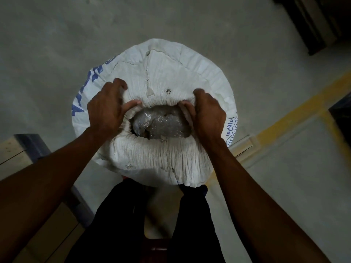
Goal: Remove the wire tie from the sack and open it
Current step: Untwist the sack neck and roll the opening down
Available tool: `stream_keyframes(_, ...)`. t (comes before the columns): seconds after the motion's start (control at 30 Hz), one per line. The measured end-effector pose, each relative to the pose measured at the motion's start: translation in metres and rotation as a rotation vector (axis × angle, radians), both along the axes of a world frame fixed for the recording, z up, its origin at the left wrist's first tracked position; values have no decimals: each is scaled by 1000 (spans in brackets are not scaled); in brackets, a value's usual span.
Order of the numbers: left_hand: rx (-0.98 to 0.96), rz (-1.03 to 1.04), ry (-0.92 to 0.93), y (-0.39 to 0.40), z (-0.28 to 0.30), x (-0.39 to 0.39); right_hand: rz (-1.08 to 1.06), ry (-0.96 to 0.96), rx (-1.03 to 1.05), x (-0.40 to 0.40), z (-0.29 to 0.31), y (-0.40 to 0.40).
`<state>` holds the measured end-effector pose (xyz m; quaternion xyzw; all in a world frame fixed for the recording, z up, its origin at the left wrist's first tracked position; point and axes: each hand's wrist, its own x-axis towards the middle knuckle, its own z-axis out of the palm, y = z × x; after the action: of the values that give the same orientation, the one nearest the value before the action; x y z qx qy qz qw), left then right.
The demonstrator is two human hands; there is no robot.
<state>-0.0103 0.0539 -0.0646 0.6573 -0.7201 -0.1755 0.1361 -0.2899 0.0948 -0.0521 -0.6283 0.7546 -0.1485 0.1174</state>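
Two bare forearms are reaching down from the lower corners. The left hand [106, 109] is gripping the crumpled left lip of a white woven sack [190, 73], thumb hooked inside. The right hand [208, 112] is pinching the right lip, fingers curled over the pleated fabric. Between them the round mouth is gaping, showing a shiny, crinkled plastic liner [159, 123]. The sack, printed in blue, is standing on a smooth grey concrete floor [57, 44] crossed by a yellow painted line [296, 112].
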Motion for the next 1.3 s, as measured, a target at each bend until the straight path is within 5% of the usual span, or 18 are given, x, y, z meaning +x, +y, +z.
stream_keyframes(0.07, 6, -24, -46, 0, -2, 1, 37, 2, -43, 0, -5, -2)
stream_keyframes(0.17, 18, -22, -24, 0, -5, -2, 6, -239, -12, 5, -11, -1)
stream_keyframes(0.4, 148, 82, 547, -4, -7, -15, -199, -593, -17, 10, -12, -6)
stream_keyframes(0.5, 140, 117, 637, -9, 0, -20, -218, -668, 11, 9, -9, -14)
stream_keyframes(0.8, 104, 58, 385, -20, 0, -31, -219, -510, 65, 8, -7, -16)
stream_keyframes(1.0, 102, -50, 427, -32, 3, -19, -302, -438, 144, 4, -5, -25)
stream_keyframes(1.2, 49, 241, 408, -19, 12, -29, -316, -471, 98, 2, -4, -31)
stream_keyframes(1.3, 77, 472, 591, -16, 11, -50, -319, -530, 76, 5, -3, -34)
